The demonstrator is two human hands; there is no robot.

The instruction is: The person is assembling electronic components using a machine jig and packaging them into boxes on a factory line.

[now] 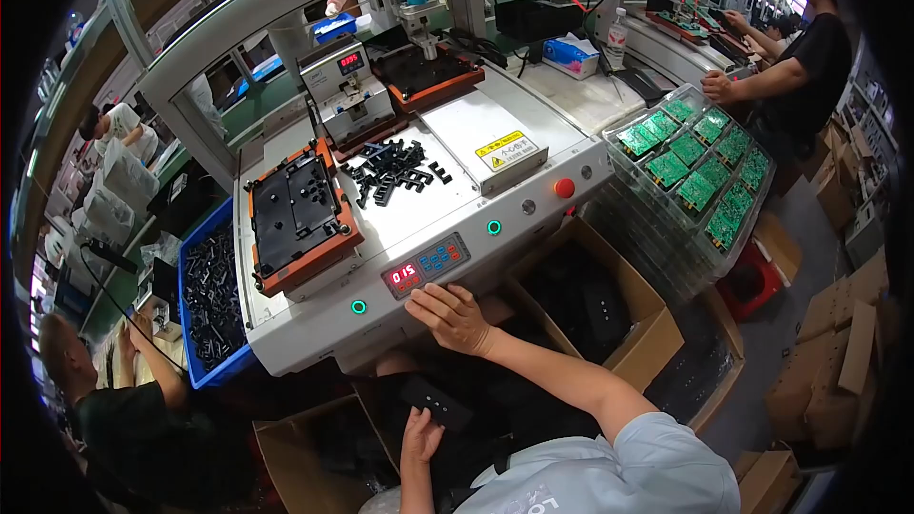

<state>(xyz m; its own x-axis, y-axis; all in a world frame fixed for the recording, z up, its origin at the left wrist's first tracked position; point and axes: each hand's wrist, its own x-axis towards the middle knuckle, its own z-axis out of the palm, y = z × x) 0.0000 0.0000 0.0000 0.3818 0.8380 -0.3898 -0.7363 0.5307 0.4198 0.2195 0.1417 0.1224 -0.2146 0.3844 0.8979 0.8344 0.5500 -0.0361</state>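
My left hand [421, 434] is closed on the edge of a black plastic cover [438, 404], a flat rectangular piece with a row of small light spots. It is held low, in front of the white bench machine [314, 328]. Higher up, my right hand [452, 317] rests with fingers stretched out at the lower edge of the machine's control panel [426, 265], which has a lit red display and blue buttons. Behind the panel, an orange-framed fixture [300, 219] holds black parts. Small black plastic clips [395, 169] lie in a pile beside it.
A blue bin [211, 295] of small black parts stands left of the machine. Open cardboard boxes [633, 357] sit below. Green circuit boards [705, 181] lie on stacked clear trays at right. A red button [564, 188] is on the machine front. Other people work nearby.
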